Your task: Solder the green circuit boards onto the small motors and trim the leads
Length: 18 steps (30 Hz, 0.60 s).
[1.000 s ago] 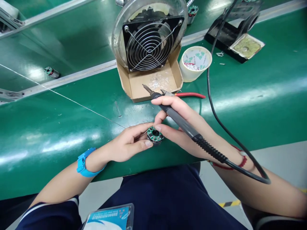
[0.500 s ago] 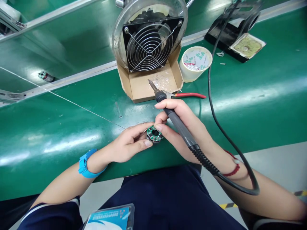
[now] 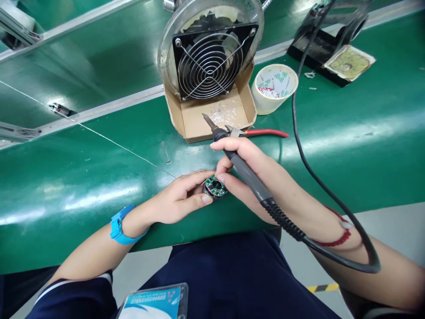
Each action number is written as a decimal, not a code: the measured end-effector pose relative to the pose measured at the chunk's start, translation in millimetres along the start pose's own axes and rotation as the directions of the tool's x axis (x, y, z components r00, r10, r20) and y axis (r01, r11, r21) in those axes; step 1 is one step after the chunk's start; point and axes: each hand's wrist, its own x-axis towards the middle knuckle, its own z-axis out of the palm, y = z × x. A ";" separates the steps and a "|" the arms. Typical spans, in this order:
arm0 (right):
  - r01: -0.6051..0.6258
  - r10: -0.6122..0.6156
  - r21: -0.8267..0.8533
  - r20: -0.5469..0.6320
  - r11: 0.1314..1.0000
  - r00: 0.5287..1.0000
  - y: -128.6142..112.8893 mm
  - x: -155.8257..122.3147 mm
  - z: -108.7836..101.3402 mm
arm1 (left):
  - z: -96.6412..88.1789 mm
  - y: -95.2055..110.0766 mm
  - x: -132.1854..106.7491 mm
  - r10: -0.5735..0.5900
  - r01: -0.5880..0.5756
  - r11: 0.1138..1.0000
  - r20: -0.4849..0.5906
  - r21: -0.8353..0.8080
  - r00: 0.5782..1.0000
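A small round motor part with a green circuit board [image 3: 215, 186] rests on the green bench near its front edge. My left hand [image 3: 179, 197] grips it from the left, thumb and fingers closed round its rim. My right hand [image 3: 245, 170] holds a grey-handled soldering iron [image 3: 244, 168] between its fingers, tip pointing up and away toward the cardboard tray, while its fingertips also touch the part's right side. The iron's black cable [image 3: 318, 177] loops off to the right.
Behind the hands stands a fume fan [image 3: 210, 55] in an open cardboard tray [image 3: 199, 119]. Red-handled cutters [image 3: 262, 132] lie beside it. A tape roll [image 3: 275, 88] and a soldering stand with sponge [image 3: 345, 62] sit at the back right. A thin solder wire [image 3: 99, 137] crosses the bench.
The soldering iron's tip swung up and right, then settled slightly left again. Both hands stay on the round part. The view shifted a little.
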 end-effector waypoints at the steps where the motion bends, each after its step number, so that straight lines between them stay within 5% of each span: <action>1: 0.024 -0.024 -0.033 0.018 0.999 1.000 1.2 -0.2 -0.5 | -0.6 0.6 0.5 0.016 -0.016 0.998 0.000 0.055 1.000; 9: 0.103 -0.084 -0.202 0.103 0.974 0.991 13.9 -2.9 0.4 | -1.1 2.7 0.9 -0.012 0.013 0.985 -0.010 0.169 1.000; 18: 0.034 -0.036 -0.076 -0.025 0.997 0.999 -2.1 -4.9 -1.4 | -0.6 -1.9 0.0 -0.051 0.052 0.980 0.013 -0.192 0.999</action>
